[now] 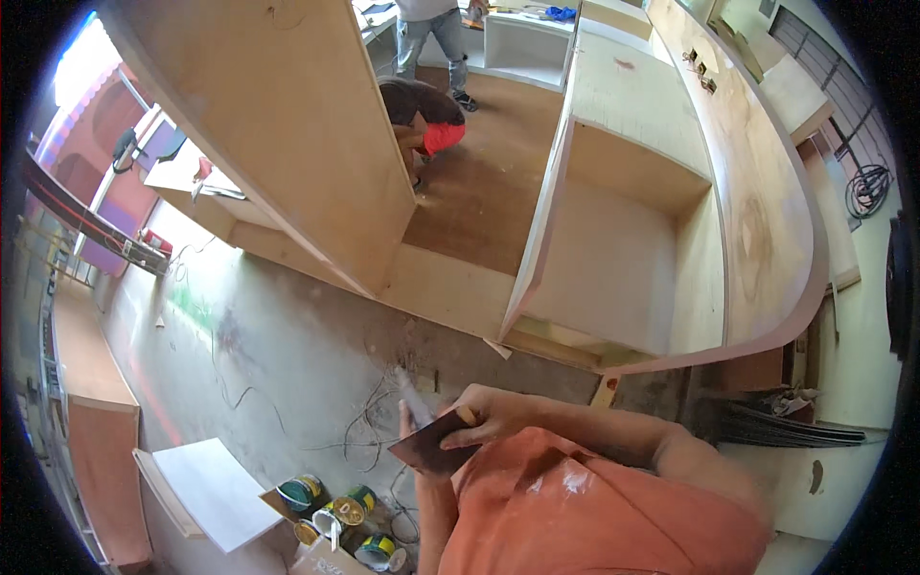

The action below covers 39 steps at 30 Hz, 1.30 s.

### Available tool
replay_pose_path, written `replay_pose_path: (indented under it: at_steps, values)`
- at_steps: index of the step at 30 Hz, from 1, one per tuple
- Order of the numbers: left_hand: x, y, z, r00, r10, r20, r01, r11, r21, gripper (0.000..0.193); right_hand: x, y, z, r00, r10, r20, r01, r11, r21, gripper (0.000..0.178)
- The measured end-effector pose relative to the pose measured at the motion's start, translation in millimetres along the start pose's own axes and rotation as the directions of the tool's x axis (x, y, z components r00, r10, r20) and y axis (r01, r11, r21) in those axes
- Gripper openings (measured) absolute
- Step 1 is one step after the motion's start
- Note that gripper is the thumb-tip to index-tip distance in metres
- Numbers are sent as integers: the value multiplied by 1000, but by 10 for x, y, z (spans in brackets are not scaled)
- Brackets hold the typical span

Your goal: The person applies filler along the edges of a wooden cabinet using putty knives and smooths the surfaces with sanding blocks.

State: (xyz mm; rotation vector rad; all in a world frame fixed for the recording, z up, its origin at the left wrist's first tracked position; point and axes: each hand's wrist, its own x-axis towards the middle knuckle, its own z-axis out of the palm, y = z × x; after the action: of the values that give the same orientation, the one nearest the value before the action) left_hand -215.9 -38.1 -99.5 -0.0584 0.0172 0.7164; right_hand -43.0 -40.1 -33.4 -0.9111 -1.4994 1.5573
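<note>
My right hand (476,420) reaches in from the right, its fingers closed on a dark brown, flat, square-edged piece (428,445) held in front of my orange shirt (594,503). A small tan bit (467,415) shows at the fingers; I cannot tell what it is. My left hand (405,420) is mostly hidden behind the brown piece, with only fingers rising past its edge. Beside those fingers is a blurred, pale, elongated thing (415,399). The left fingers look closed, but what they hold is unclear.
Paint cans (347,511) crowd the floor below, near a white panel (216,492). Loose cable (359,431) lies on the concrete. Ahead stand an upright plywood panel (273,125) and a curved wooden counter (767,220). Beyond, one person (422,115) crouches and another (431,38) stands.
</note>
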Motion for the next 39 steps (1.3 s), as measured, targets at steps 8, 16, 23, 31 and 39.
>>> replay_pose_path:
  at_steps: [8,16,23,31,39]
  values:
    - [-93,1119,-1681,625,491,-607,-338,871,356,23,539,578,-537,930,274,-245,-256,961,105,41]
    - [-789,1687,-2685,217,561,-799,-196,827,527,20,714,1124,-412,844,452,-291,-414,892,185,42]
    - [-1626,1140,-2736,70,570,-819,-212,810,546,26,1093,1232,-668,779,449,-438,-413,893,180,39]
    - [-2385,985,-3260,156,370,-916,-159,924,346,29,1150,1101,-755,747,562,-356,-582,811,60,38]
    - [-531,1834,-1958,334,719,-609,-194,685,702,37,873,1770,-907,716,530,-455,-502,843,194,36]
